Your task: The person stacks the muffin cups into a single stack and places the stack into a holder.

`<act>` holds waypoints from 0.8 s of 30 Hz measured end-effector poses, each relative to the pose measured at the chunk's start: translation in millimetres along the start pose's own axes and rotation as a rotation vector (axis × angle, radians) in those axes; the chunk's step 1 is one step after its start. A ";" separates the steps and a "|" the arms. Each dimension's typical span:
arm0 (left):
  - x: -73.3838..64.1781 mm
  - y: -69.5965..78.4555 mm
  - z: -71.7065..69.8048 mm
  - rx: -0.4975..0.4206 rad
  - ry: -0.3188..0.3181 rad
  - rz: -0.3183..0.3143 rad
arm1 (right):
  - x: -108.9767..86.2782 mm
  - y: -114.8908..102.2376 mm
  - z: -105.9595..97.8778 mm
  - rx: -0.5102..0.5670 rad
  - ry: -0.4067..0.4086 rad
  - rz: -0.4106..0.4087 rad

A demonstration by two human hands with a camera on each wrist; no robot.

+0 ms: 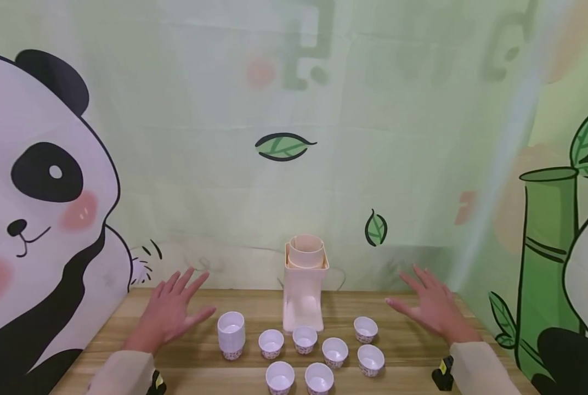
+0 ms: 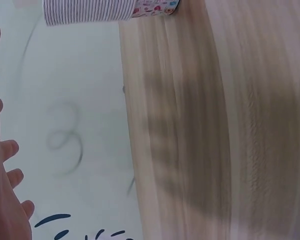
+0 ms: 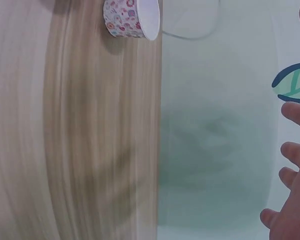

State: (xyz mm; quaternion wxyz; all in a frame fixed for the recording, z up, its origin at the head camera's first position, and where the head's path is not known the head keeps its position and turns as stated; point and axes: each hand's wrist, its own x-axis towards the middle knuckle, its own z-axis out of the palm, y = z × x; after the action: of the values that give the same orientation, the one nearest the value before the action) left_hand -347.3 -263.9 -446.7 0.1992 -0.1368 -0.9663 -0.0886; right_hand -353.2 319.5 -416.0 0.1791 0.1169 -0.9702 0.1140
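Note:
Both hands hover above the wooden table with fingers spread, holding nothing. My left hand (image 1: pixel 169 310) is left of a stack of white paper cups (image 1: pixel 231 334); the stack's ribbed side (image 2: pixel 87 11) shows at the top of the left wrist view. My right hand (image 1: pixel 431 306) is to the right of several single cups, nearest to one cup (image 1: pixel 365 329) at the back right. That patterned cup (image 3: pixel 131 18) appears at the top of the right wrist view. Other single cups stand upright in the middle, among them a front cup (image 1: pixel 319 378) and a centre cup (image 1: pixel 305 339).
A pale pink holder (image 1: pixel 303 299) stands at the back middle of the table (image 1: pixel 190 373), with a round cylinder (image 1: pixel 306 251) in its top. Behind the table hangs a green backdrop (image 1: pixel 200 181) printed with pandas, leaves and bamboo.

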 end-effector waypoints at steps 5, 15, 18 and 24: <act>-7.1 5.3 3.8 -0.040 0.022 0.030 | -7.6 0.2 7.0 0.025 0.013 -0.005; -18.2 21.4 12.4 -0.120 0.123 0.095 | -26.1 -6.2 21.6 0.147 0.035 -0.015; -21.7 23.8 15.8 -0.174 0.118 0.070 | -31.4 -7.1 25.9 0.187 0.033 -0.012; -31.5 28.7 21.3 -0.286 0.095 0.016 | -43.1 -12.4 33.2 0.263 0.073 -0.044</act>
State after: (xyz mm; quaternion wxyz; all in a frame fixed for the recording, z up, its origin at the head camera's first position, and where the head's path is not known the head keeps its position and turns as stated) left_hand -318.5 -239.1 -475.5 0.2236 -0.1670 -0.9323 -0.2300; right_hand -321.4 307.0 -460.1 0.1998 0.1566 -0.9369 0.2406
